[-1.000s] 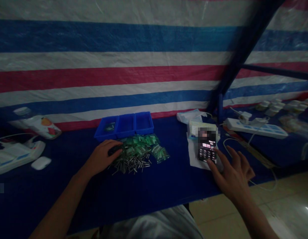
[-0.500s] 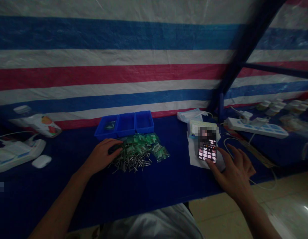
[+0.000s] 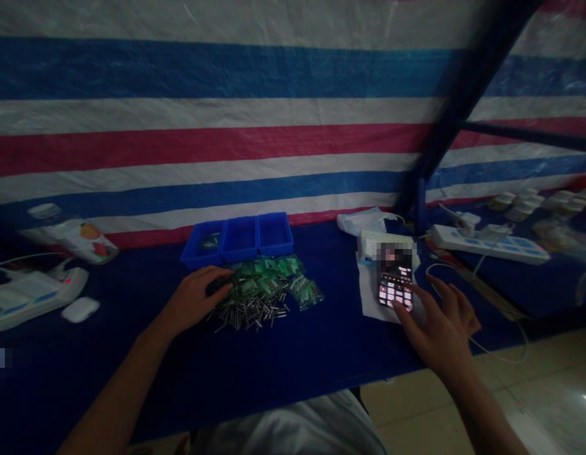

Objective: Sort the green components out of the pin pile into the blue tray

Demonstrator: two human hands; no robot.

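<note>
My left hand [image 3: 195,298] rests at the left edge of a pile of small green-printed bags [image 3: 262,275], fingers curved and apart, holding nothing that shows. In front of the bags lie many loose metal screws or pins [image 3: 252,313]. Behind the pile stand three joined blue bins [image 3: 239,239]; the left one has some small bags inside. On the right, a phone [image 3: 396,278] with a lit screen leans on a white and pale green pack [image 3: 386,243]. My right hand [image 3: 437,325] is spread at the phone's lower right, with thumb and forefinger over the screen.
Power strips lie at the left [image 3: 39,297] and right [image 3: 492,243], with white cables. A white case [image 3: 81,309] and a clear labelled bottle [image 3: 86,239] are on the left. Small jars [image 3: 524,208] stand far right. The blue table [image 3: 293,360] ends at my lap.
My right hand has shifted slightly left, its forefinger now over the lower part of the phone screen. My left hand has hardly moved.
</note>
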